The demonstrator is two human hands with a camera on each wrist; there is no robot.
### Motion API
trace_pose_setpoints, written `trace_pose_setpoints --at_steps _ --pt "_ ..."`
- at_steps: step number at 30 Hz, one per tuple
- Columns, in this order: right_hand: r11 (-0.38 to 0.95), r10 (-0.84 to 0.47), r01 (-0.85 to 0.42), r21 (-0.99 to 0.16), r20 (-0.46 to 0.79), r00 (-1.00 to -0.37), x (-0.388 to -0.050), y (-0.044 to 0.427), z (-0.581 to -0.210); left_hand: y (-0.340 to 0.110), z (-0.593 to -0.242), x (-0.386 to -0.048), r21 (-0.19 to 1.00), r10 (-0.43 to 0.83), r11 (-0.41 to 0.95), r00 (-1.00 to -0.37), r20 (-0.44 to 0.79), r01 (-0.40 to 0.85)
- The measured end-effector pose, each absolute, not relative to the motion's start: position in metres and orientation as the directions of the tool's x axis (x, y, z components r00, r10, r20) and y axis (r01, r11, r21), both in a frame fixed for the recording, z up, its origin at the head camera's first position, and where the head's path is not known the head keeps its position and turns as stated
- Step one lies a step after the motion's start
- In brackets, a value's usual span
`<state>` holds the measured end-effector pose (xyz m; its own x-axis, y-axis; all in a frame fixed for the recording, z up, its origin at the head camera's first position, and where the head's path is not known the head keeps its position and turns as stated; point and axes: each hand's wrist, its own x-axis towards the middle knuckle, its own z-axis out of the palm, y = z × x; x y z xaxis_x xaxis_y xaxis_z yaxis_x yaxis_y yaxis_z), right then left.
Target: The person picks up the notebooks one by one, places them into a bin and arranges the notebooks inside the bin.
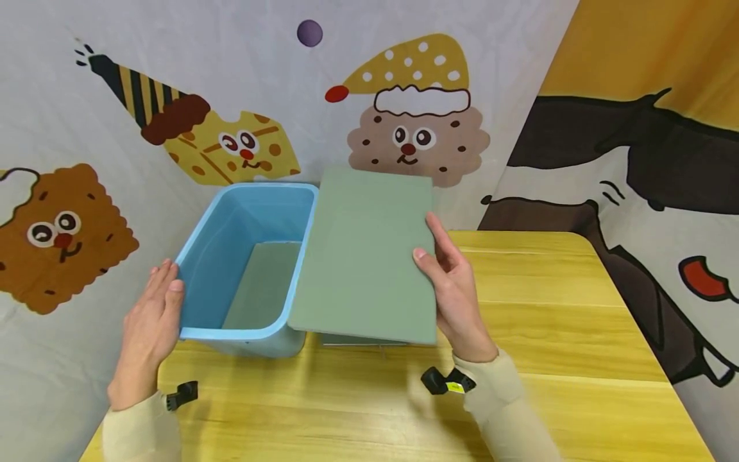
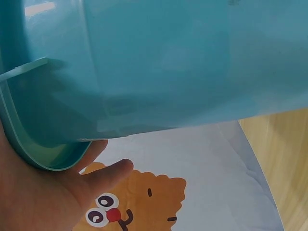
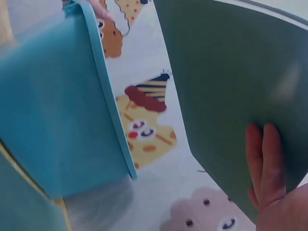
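A thin, flat green notebook (image 1: pixel 369 256) is tilted in the air beside the bin. My right hand (image 1: pixel 456 295) pinches its right edge, thumb on top and fingers underneath; in the right wrist view those fingers (image 3: pixel 272 159) lie against its underside. The light-blue plastic bin (image 1: pixel 245 335) stands to the left, with another flat green piece (image 1: pixel 260 289) on its floor. My left hand (image 1: pixel 151 314), fingers straight, rests against the bin's left rim. Seen from the left wrist, the bin's outer wall (image 2: pixel 168 67) fills much of the view.
Under the held notebook, another green item with a pale edge (image 1: pixel 364 341) lies on the wooden table (image 1: pixel 537 333), mostly hidden. A cloth with cartoon figures (image 1: pixel 323 90) hangs behind the table and down its left side.
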<state>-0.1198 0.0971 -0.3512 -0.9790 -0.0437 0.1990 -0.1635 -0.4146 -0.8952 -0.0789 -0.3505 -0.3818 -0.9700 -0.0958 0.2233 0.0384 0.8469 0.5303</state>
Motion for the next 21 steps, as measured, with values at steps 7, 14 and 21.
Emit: trace_pose_setpoints --at_steps 7,14,21 --pt "-0.429 -0.037 -0.159 -0.889 0.194 -0.980 -0.132 0.045 -0.347 -0.353 -0.382 -0.077 0.528 -0.085 0.848 -0.974 0.208 0.038" --pt "-0.350 -0.053 -0.180 -0.919 0.211 -0.976 -0.147 0.004 -0.347 -0.354 -0.382 -0.076 0.518 -0.076 0.854 -0.976 0.203 0.041" --pt "-0.266 -0.082 -0.164 -0.950 0.192 -0.978 -0.158 -0.028 -0.349 -0.354 -0.382 -0.078 0.530 -0.094 0.848 -0.975 0.201 0.027"
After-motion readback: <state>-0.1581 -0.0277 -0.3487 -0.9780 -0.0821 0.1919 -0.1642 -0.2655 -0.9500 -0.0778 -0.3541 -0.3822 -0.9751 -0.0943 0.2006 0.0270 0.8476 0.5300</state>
